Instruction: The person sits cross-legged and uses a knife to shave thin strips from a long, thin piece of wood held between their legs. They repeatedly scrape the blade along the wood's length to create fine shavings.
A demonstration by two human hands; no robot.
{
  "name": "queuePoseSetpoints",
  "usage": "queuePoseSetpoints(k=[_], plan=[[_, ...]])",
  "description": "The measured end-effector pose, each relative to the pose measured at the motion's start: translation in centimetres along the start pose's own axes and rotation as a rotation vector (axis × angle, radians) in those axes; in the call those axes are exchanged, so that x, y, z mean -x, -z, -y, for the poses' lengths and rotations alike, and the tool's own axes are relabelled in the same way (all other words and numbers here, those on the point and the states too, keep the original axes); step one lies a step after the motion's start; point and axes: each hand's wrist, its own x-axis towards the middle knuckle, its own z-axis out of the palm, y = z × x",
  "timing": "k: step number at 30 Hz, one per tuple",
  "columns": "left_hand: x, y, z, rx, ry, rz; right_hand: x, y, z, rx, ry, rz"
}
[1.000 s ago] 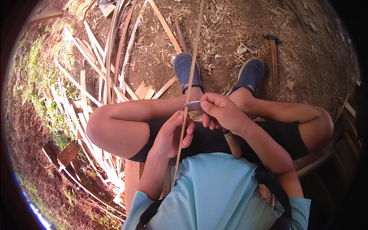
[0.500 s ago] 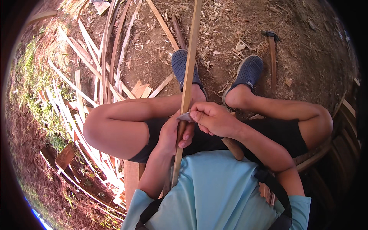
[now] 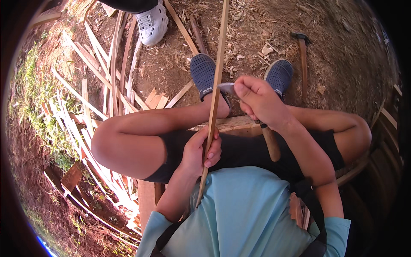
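Note:
A long, thin wooden strip (image 3: 219, 55) runs from my lap up past my feet. My left hand (image 3: 198, 152) is wrapped round it near its lower part, above my thigh. Further up on its right side, my right hand (image 3: 262, 102) grips a knife, its fingers closed high up near the blade. The knife's short grey blade (image 3: 227, 88) meets the strip's right edge. Its wooden handle (image 3: 272, 147) hangs out below my right hand toward my lap.
A hammer (image 3: 303, 64) lies on the dirt to the right of my shoes. Long wooden strips (image 3: 96, 68) and a pale pile of offcuts (image 3: 107, 180) spread at the left. Another person's white clog (image 3: 151, 25) stands at the top, among the strips.
My right hand and the knife have moved up along the strip, away from my left hand. The strip has tilted slightly. A person's foot in a white clog has come in at the top.

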Motion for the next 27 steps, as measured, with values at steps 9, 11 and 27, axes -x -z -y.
queuePoseSetpoints(k=[9, 11, 27], plan=[[-0.1, 0.4, 0.3, -0.051, -0.013, -0.052, 2.5, -4.2, -1.6, 0.068, -0.207, 0.239], [-0.2, 0.4, 0.4, -0.053, -0.014, -0.068, 2.3, -4.2, -1.7, 0.087, -0.227, 0.235], [-0.2, 0.3, 0.2, 0.006, -0.030, -0.006, 1.0, -3.6, -3.5, 0.047, -0.042, 0.121]])
